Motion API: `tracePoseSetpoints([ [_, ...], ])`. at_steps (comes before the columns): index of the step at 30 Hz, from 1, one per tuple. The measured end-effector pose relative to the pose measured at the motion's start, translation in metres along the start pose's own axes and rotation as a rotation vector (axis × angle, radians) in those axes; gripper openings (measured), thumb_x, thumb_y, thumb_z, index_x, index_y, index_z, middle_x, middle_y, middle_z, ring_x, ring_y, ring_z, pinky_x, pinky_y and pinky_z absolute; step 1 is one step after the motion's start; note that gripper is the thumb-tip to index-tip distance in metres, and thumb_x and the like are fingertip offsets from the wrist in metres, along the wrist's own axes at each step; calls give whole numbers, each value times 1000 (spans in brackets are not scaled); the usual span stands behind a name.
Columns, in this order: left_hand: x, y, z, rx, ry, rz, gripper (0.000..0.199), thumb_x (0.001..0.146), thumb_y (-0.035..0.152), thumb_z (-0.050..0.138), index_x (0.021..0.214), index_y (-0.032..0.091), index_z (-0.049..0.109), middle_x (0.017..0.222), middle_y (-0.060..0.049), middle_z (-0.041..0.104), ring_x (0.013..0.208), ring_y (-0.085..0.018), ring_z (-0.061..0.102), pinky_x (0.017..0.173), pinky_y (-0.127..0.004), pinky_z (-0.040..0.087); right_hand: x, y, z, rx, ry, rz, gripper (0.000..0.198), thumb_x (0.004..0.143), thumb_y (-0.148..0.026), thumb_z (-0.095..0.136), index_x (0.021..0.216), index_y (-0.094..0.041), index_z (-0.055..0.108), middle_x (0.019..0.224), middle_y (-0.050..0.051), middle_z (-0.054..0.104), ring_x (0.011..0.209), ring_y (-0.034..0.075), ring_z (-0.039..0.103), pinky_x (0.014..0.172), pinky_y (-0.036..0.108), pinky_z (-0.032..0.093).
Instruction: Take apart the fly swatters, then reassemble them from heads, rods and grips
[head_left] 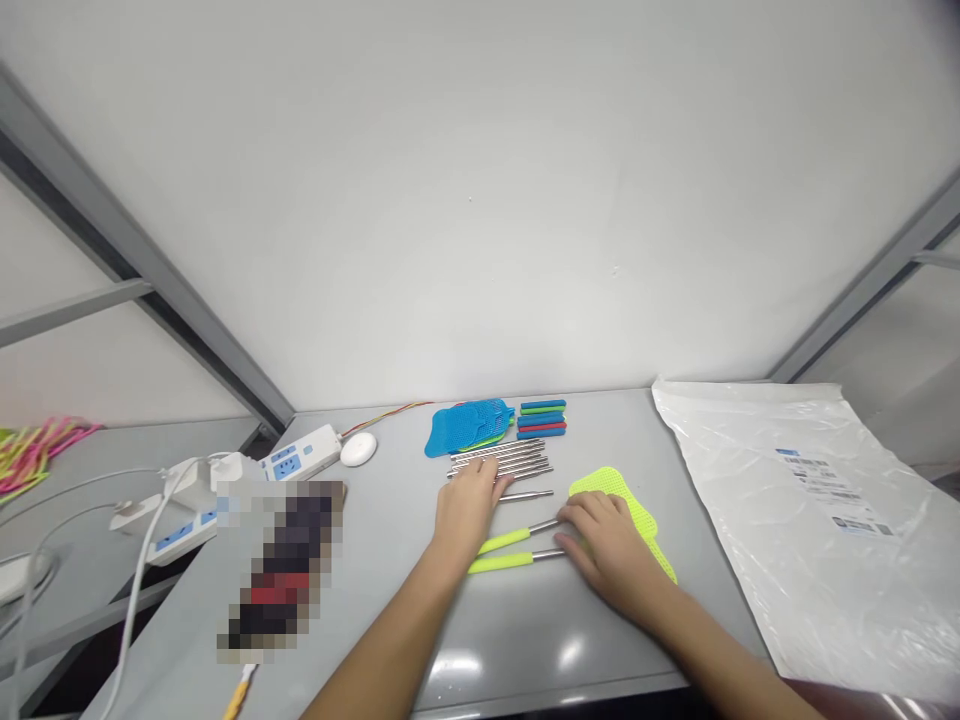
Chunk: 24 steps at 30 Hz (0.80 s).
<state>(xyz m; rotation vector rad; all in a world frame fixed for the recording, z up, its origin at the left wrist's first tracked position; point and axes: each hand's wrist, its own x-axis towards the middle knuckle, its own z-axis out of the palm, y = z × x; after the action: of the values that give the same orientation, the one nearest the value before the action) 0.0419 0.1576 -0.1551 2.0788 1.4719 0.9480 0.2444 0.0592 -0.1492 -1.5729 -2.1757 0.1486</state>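
Observation:
My left hand (466,508) lies over a bundle of thin metal rods (529,458), thumb apart from the fingers, fingertips touching the rods. One separate metal rod (529,495) lies just in front of the bundle, partly behind that hand. My right hand (609,545) curls over two neon-yellow fly swatters, around where shaft meets head. Their yellow grips (501,563) point left towards my left wrist. A perforated swatter head (609,482) shows behind the right hand, and part of another (663,562) beside it. The palm hides the joints.
Blue swatter heads (461,425) are stacked by the wall, beside several coloured grips (541,420). A large white plastic mailer (817,560) covers the right side. At left are a power strip (300,455), a white round device (358,449), a pixelated item (285,570) and cables.

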Motion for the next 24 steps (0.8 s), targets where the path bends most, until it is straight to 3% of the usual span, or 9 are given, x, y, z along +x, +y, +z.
tracePoseSetpoints([
  [4, 0, 3, -7, -203, -60, 98, 30, 72, 50, 68, 69, 23, 55, 74, -4, 56, 82, -23, 49, 71, -29, 31, 2, 5, 3, 13, 7, -14, 15, 90, -27, 50, 102, -24, 58, 102, 6, 59, 97, 21, 53, 84, 38, 39],
  [7, -1, 4, -10, -66, -154, 228, 29, 66, 46, 76, 72, 23, 59, 77, -4, 59, 88, -25, 48, 79, -34, 30, 1, 9, 7, 3, 15, -18, 16, 90, -29, 49, 101, -24, 59, 102, 7, 59, 95, 22, 53, 81, 38, 40],
  [9, -1, 3, -10, 73, -171, 274, 23, 71, 40, 74, 74, 23, 60, 80, -4, 60, 90, -24, 47, 82, -36, 28, 0, 12, 10, 2, 16, -17, 17, 91, -30, 48, 102, -24, 60, 103, 7, 58, 95, 23, 53, 81, 39, 40],
  [12, 0, 0, -9, 177, -148, 291, 17, 78, 35, 69, 73, 22, 59, 81, -4, 60, 92, -24, 46, 82, -38, 26, 0, 15, 14, 5, 18, -9, 18, 92, -31, 47, 102, -25, 61, 103, 7, 58, 96, 23, 53, 81, 39, 39],
  [17, 3, -1, -12, 228, -116, 288, 19, 77, 36, 70, 74, 21, 59, 83, -4, 61, 93, -23, 45, 82, -38, 24, 0, 17, 18, -33, 55, -2, 17, 91, -33, 47, 96, -25, 62, 99, 6, 59, 95, 23, 53, 77, 38, 39],
  [24, 0, 8, -15, 111, -43, 328, 23, 78, 42, 67, 70, 21, 60, 80, -5, 61, 88, -23, 46, 81, -37, 24, 2, 19, 24, -77, 108, -6, 13, 91, -26, 46, 87, -24, 58, 101, 6, 60, 97, 23, 51, 81, 40, 34],
])
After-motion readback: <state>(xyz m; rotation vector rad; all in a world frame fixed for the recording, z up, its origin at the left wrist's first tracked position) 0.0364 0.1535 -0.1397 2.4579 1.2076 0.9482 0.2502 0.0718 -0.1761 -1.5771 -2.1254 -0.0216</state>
